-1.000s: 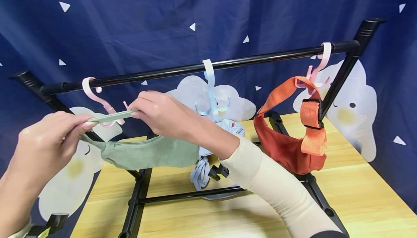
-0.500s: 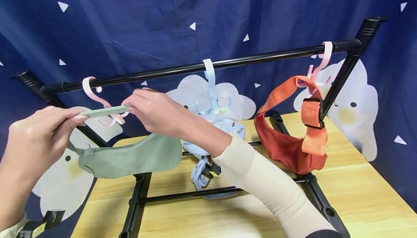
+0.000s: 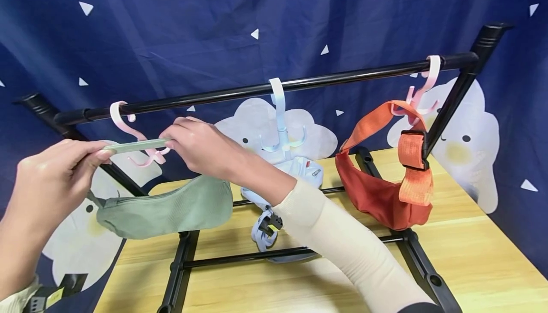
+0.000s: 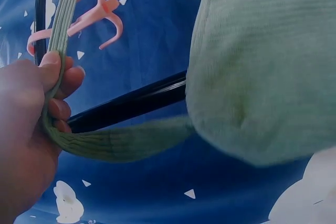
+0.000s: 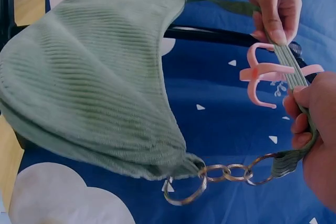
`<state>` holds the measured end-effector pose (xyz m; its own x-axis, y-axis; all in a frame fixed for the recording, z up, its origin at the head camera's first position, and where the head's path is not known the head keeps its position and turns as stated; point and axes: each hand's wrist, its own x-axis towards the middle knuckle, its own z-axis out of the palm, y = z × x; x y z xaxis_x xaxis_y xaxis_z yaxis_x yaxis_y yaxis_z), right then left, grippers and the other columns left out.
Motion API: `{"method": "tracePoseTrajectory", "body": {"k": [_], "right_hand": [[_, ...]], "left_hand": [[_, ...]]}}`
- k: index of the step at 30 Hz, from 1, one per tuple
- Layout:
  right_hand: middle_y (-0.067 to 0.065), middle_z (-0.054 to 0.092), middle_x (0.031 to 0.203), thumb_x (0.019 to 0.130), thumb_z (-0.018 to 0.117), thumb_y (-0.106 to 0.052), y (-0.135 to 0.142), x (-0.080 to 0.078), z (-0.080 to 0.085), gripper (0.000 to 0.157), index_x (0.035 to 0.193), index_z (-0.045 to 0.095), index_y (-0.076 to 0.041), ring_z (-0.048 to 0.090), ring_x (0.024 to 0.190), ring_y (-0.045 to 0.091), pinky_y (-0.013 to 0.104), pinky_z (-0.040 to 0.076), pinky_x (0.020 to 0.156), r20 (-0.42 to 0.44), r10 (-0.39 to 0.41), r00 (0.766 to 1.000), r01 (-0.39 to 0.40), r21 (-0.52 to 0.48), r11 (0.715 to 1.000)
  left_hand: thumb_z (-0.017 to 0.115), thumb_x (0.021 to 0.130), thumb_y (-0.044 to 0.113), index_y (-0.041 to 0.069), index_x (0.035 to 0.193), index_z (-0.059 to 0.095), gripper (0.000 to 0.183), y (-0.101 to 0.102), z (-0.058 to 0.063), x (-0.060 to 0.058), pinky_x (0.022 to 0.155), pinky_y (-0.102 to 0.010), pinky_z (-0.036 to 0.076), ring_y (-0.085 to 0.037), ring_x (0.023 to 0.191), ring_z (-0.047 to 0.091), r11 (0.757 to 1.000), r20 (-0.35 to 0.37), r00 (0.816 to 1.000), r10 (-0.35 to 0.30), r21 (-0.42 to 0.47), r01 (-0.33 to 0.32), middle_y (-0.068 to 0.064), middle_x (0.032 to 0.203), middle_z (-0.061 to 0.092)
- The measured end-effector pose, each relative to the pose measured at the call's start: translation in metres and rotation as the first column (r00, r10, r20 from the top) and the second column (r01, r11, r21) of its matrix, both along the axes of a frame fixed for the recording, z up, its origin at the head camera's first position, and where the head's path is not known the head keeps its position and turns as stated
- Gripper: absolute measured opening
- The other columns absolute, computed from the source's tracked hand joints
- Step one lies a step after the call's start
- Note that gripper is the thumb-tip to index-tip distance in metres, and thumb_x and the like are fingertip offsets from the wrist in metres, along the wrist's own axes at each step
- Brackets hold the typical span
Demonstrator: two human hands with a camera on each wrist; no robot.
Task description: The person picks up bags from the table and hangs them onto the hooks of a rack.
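A green corduroy shoulder bag [image 3: 171, 207] hangs below both hands by its strap [image 3: 137, 146]. My left hand [image 3: 57, 175] pinches the strap between thumb and fingers at the left, while my right hand [image 3: 201, 144] pinches it farther right, so a short stretch runs taut between them. Just behind that stretch, in the head view, is a pink hook [image 3: 147, 146] hung on the black rail. The right wrist view shows a metal chain [image 5: 226, 172] joining the strap to the bag [image 5: 94, 72].
A black rack's rail [image 3: 351, 77] crosses the view above a wooden table [image 3: 471, 256]. A blue hook [image 3: 280, 118] holds a light-blue bag [image 3: 304, 170], partly behind my right forearm. At the right, a red-orange bag [image 3: 372, 194] hangs from another pink hook [image 3: 424, 89].
Both hands have shifted slightly left with the strap, and the green bag has swung left and a little lower. The pinch on the strap is unchanged.
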<state>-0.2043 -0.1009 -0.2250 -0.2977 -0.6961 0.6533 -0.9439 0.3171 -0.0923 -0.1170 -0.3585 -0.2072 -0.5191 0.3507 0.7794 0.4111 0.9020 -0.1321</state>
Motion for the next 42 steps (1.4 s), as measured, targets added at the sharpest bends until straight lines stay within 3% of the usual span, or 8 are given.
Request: {"method": "tracePoseTrajectory", "body": {"k": [3, 10, 17, 28, 36, 42], "right_hand": [[0.004, 0.074, 0.115, 0.107, 0.054, -0.008, -0.002, -0.001, -0.003, 0.022, 0.119, 0.072, -0.005, 0.067, 0.108, 0.014, 0.016, 0.049, 0.098, 0.021, 0.011, 1.000, -0.010, -0.018, 1.000], [0.007, 0.073, 0.121, 0.108, 0.054, -0.012, -0.005, -0.001, -0.009, 0.023, 0.121, 0.072, -0.005, 0.066, 0.109, 0.015, 0.016, 0.049, 0.094, 0.175, 0.044, 0.984, -0.034, -0.056, 0.998], [0.004, 0.074, 0.119, 0.107, 0.057, -0.015, -0.008, 0.000, -0.013, 0.021, 0.119, 0.074, -0.007, 0.065, 0.111, 0.016, 0.017, 0.048, 0.094, 0.210, 0.049, 0.976, -0.034, -0.075, 0.997], [0.003, 0.074, 0.119, 0.107, 0.057, -0.013, -0.011, 0.002, -0.024, 0.023, 0.121, 0.074, -0.009, 0.065, 0.112, 0.015, 0.018, 0.048, 0.095, 0.224, 0.060, 0.973, -0.041, -0.089, 0.995], [0.001, 0.074, 0.116, 0.108, 0.055, -0.018, -0.014, 0.003, -0.035, 0.026, 0.125, 0.073, -0.011, 0.064, 0.108, 0.013, 0.017, 0.048, 0.093, 0.213, 0.035, 0.976, -0.029, -0.030, 0.999], [0.002, 0.074, 0.114, 0.108, 0.055, -0.017, -0.014, 0.003, -0.048, 0.026, 0.125, 0.072, -0.008, 0.065, 0.108, 0.015, 0.020, 0.051, 0.096, 0.158, 0.034, 0.987, -0.032, -0.015, 0.999]], "left_hand": [[0.040, 0.104, 0.064, -0.005, 0.099, 0.077, 0.078, -0.001, -0.002, 0.000, 0.055, -0.017, 0.032, 0.021, 0.074, 0.025, 1.000, 0.003, 1.000, 0.013, -0.002, -0.013, -0.018, 0.071, 0.069], [0.040, 0.105, 0.063, -0.006, 0.097, 0.075, 0.078, -0.003, -0.007, 0.001, 0.054, -0.017, 0.030, 0.020, 0.073, 0.024, 1.000, 0.008, 1.000, 0.016, 0.012, -0.016, -0.019, 0.071, 0.067], [0.039, 0.105, 0.064, -0.006, 0.097, 0.075, 0.079, -0.006, -0.012, 0.004, 0.057, -0.017, 0.031, 0.022, 0.075, 0.024, 0.999, 0.017, 0.999, 0.039, 0.027, -0.040, -0.020, 0.075, 0.069], [0.040, 0.105, 0.062, -0.006, 0.097, 0.075, 0.077, -0.011, -0.023, 0.007, 0.055, -0.017, 0.035, 0.025, 0.079, 0.024, 0.998, 0.024, 0.998, 0.052, 0.035, -0.052, -0.019, 0.072, 0.069], [0.039, 0.105, 0.064, -0.007, 0.097, 0.075, 0.080, -0.020, -0.031, 0.013, 0.051, -0.013, 0.029, 0.023, 0.069, 0.024, 0.994, 0.046, 0.997, 0.064, 0.086, -0.068, -0.019, 0.071, 0.069], [0.054, 0.108, 0.044, -0.006, 0.094, 0.076, 0.056, -0.022, -0.040, 0.019, 0.048, -0.016, 0.026, 0.021, 0.061, 0.025, 0.988, 0.056, 0.996, 0.066, 0.134, -0.073, -0.013, 0.065, 0.065]]}}
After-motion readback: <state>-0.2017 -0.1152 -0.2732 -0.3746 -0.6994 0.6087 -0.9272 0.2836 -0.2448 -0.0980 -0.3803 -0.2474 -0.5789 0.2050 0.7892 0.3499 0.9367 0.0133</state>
